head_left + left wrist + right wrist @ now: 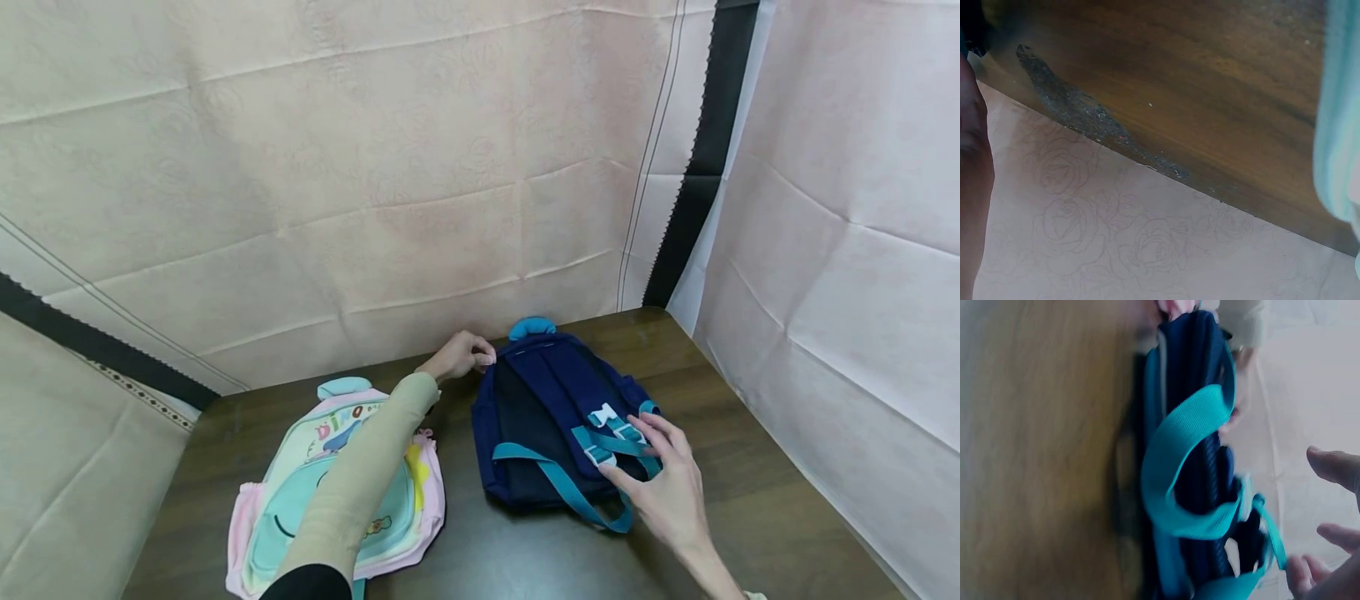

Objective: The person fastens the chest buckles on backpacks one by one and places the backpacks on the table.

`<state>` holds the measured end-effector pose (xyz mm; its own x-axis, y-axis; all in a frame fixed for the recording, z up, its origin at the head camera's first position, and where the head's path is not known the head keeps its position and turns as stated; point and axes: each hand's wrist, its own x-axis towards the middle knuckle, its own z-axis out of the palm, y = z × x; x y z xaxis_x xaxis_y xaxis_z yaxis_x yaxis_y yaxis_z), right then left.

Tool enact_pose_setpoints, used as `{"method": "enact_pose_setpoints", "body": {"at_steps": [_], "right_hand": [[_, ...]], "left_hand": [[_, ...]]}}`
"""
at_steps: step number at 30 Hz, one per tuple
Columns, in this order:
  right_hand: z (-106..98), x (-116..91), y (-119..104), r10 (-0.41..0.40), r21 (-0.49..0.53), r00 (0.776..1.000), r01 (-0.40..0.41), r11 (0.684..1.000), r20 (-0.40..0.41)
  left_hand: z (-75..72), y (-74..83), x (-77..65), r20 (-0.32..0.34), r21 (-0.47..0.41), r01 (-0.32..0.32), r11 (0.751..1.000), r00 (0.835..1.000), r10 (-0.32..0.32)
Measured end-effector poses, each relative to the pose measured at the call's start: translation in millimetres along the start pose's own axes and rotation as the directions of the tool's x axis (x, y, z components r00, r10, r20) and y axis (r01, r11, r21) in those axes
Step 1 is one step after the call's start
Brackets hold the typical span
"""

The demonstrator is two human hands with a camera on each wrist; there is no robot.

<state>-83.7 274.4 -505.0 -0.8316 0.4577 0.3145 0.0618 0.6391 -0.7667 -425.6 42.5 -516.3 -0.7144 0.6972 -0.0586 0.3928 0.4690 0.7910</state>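
Observation:
A navy backpack (536, 417) lies on the table with its shoulder straps up, its turquoise top loop (532, 327) toward the wall. My left hand (463, 354) pinches its upper left corner, fingers curled in. Over the lower right of the bag, my right hand (667, 467) spreads its fingers beside the white buckles (603, 414) and turquoise webbing. The right wrist view shows those fingers (1335, 534) apart, with one fingertip by a webbing end (1279, 550). A loose turquoise strap (1182, 462) loops out from the bag's bottom.
Left of the navy bag lies a pink and mint children's backpack (285, 500), partly hidden under my left sleeve (360, 483). The brown wooden table (480, 567) ends at a pale fabric wall (420, 167) behind, with another hanging sheet (847, 250) on the right.

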Motion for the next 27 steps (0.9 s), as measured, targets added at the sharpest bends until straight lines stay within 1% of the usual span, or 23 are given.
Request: {"method": "enact_pose_setpoints", "body": {"at_steps": [6,10,13,17,19,23,27], "right_hand": [[-1.9,10.0,19.2,0.094,-0.021,0.994,-0.093,0.995,0.049],[-2.5,14.9,30.4,0.172,-0.045,0.977,-0.168,0.985,0.124],[-3.0,17.5,36.2,0.211,-0.055,0.965,-0.205,0.977,0.158],[-4.0,20.8,41.8,0.240,-0.066,0.954,-0.232,0.970,0.178],[-4.4,22.6,44.7,0.258,-0.076,0.946,-0.247,0.966,0.198],[-3.9,25.0,50.1,0.290,-0.082,0.925,-0.278,0.957,0.247],[-2.0,26.6,52.2,0.301,-0.079,0.913,-0.290,0.954,0.275]], "left_hand": [[-0.3,-5.9,-0.4,0.027,-0.053,0.024,0.998,0.999,-0.023],[-0.4,-10.2,-0.8,0.045,-0.097,0.043,0.994,0.998,-0.038],[-0.9,-11.1,-1.4,0.062,-0.131,0.066,0.989,0.996,-0.059],[-1.6,-10.4,-3.5,0.083,-0.136,0.101,0.986,0.992,-0.090],[-1.6,-9.8,-4.6,0.088,-0.130,0.114,0.985,0.991,-0.103],[-0.7,-8.3,-5.9,0.089,-0.125,0.123,0.985,0.990,-0.113],[0.1,-6.9,-7.1,0.088,-0.117,0.126,0.985,0.989,-0.116]]}}
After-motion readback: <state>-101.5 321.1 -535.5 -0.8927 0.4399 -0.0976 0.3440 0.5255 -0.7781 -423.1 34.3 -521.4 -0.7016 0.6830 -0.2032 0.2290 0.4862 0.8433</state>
